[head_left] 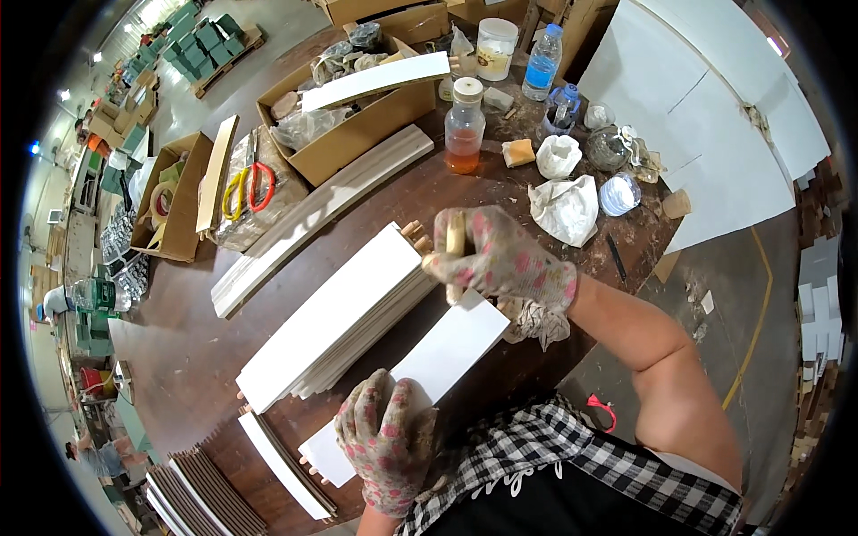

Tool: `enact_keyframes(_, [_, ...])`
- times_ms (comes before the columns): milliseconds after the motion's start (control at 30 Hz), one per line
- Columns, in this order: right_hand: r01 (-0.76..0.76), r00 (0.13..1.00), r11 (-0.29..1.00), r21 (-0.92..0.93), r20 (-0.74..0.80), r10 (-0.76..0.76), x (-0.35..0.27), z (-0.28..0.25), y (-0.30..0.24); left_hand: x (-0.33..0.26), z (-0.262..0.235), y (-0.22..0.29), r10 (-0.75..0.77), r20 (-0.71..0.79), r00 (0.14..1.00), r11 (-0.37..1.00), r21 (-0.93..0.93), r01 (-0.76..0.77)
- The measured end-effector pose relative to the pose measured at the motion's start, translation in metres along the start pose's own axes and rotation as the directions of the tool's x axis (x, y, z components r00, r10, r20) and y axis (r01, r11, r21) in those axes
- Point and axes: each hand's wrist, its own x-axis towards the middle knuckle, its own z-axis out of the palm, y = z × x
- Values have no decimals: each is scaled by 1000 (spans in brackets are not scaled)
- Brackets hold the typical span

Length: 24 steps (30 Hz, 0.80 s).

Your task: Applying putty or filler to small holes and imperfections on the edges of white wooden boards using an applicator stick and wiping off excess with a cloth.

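My right hand [509, 255], in a flower-patterned work glove, is closed round a short tan wooden piece [456, 237] held upright over the far end of a white board [456, 344]. What kind of tool or part it is cannot be made out. My left hand [384, 438], gloved alike, lies across the board's near part with its fingers bent over it, holding it. Small wooden dowels [308, 464] stick out of the near end. Just left of this board stands a stack of similar white boards [322, 322], also with dowel ends.
Curved slats [286, 460] lie at the near left. Long pale strips [331, 210] cross the dark table [179, 304]. Behind are red- and yellow-handled scissors [246, 192], a cardboard box [357, 134], a jar of amber liquid [463, 134], a water bottle [542, 67] and a crumpled cloth [565, 210].
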Motion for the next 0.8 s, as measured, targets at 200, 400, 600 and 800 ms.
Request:
enact_keyframes(200, [-4, 997, 999, -44, -73, 0, -3, -9, 0, 1, -1, -1, -11, 11, 1000, 1000, 8, 10])
enact_keyframes(400, [321, 946, 895, -309, 59, -319, -5, 3, 16, 1, 2, -1, 12, -9, 1000, 1000, 18, -12])
enact_keyframes(600, [397, 894, 747, -534, 40, -446, -6, -6, 10, -1, 3, -1, -10, 5, 1000, 1000, 23, 10])
enact_keyframes(800, [381, 911, 728, -569, 97, -401, -8, -2, 7, 1, 0, 0, 6, -7, 1000, 1000, -20, -7])
